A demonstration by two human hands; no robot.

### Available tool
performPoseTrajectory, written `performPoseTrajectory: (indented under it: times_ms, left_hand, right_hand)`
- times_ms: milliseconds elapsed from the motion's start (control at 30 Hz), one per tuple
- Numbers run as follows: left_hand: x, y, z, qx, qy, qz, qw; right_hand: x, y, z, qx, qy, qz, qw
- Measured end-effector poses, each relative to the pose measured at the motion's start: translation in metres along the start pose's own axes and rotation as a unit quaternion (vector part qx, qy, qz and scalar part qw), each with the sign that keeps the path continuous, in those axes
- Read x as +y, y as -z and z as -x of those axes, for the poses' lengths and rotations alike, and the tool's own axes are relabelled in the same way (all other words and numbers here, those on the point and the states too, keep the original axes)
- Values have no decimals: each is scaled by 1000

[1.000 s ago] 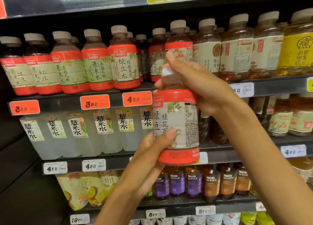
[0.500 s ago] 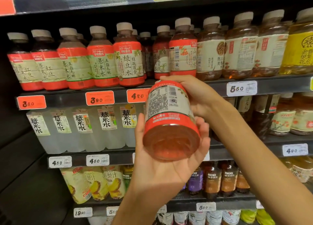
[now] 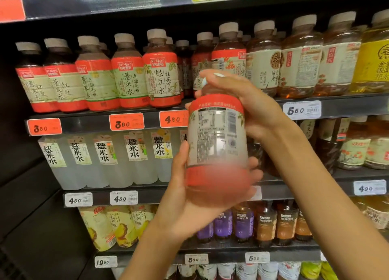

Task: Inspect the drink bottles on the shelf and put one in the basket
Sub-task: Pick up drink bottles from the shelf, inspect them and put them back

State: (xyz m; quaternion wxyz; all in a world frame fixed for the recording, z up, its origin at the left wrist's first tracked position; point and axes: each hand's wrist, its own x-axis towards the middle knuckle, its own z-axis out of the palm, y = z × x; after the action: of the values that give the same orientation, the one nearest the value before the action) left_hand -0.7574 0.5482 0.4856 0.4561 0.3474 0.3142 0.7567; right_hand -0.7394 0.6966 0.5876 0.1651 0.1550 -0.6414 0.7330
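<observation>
The red-labelled drink bottle [image 3: 217,145] is held up in front of the shelves, nearly upright with its base tipped a little toward the camera, and its back panel of small print and a barcode faces the viewer; the lower part of the bottle is blurred. The left hand [image 3: 189,201] cups it from below, thumb lying up the left edge of the label and fingers curled round the base on the right side. The right hand [image 3: 248,107] grasps the top, its fingers wrapped over the shoulder and neck so that the cap is mostly hidden, with only a pale sliver showing by the fingertips. Just behind the upper grip, a row of red-labelled bottles [image 3: 126,77] with beige caps stands on a dark shelf [image 3: 90,123], and orange price tags [image 3: 126,122] are fixed to its front edge. To the right of the right hand stand amber tea bottles [image 3: 299,60] with cream labels, and at the far right a yellow-labelled bottle [image 3: 372,63]. Left of the lower grip, one shelf down, clear water bottles [image 3: 105,159] stand in a row above white price tags [image 3: 123,198]. Below the left wrist are purple-labelled bottles [image 3: 242,225] and, further left, yellow juice pouches [image 3: 117,227].
</observation>
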Motion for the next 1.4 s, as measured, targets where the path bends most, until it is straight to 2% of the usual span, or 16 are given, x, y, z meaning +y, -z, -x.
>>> performPoseTrajectory:
  times_ms: [100, 233, 333, 467, 600, 700, 867, 967, 1033, 1100, 1200, 1300, 1400]
  left_hand:
    - [4, 18, 1, 72, -44, -132, 988]
    - [-3, 17, 2, 151, -118, -307, 932]
    - [-7, 15, 2, 161, -138, -375, 902]
    - [-7, 24, 0, 165, -196, -425, 868]
    - [-2, 32, -8, 218, -272, -473, 809]
    - [1, 36, -15, 235, -291, -502, 780]
    - [2, 34, -29, 225, -310, -524, 761]
    - [0, 36, -30, 240, -298, -525, 760]
    - [0, 36, -27, 228, -295, -521, 768]
    - [3, 35, -25, 203, -271, -514, 788]
    - [4, 33, -18, 182, -262, -518, 794]
    - [6, 28, -12, 158, -246, -462, 837]
    - [7, 21, -9, 119, -204, -422, 875]
  right_hand:
    - [-1, 3, 4, -21, 90, 12, 996]
    - [3, -2, 10, -3, 143, 55, 988]
    - [7, -5, 14, 9, 165, 80, 983]
    - [12, -3, 25, -13, 169, 122, 978]
    - [21, -2, 41, -34, 145, 179, 973]
    - [27, -5, 47, -18, 204, 222, 953]
    - [26, -12, 55, -44, 313, 308, 897]
    - [27, -16, 59, -57, 333, 348, 875]
    - [24, -15, 60, -57, 324, 347, 878]
    - [21, -14, 61, -42, 299, 324, 897]
    - [16, -10, 57, 0, 249, 267, 931]
    - [9, -1, 47, -1, 179, 160, 971]
    - [6, 6, 32, -34, 122, 100, 987]
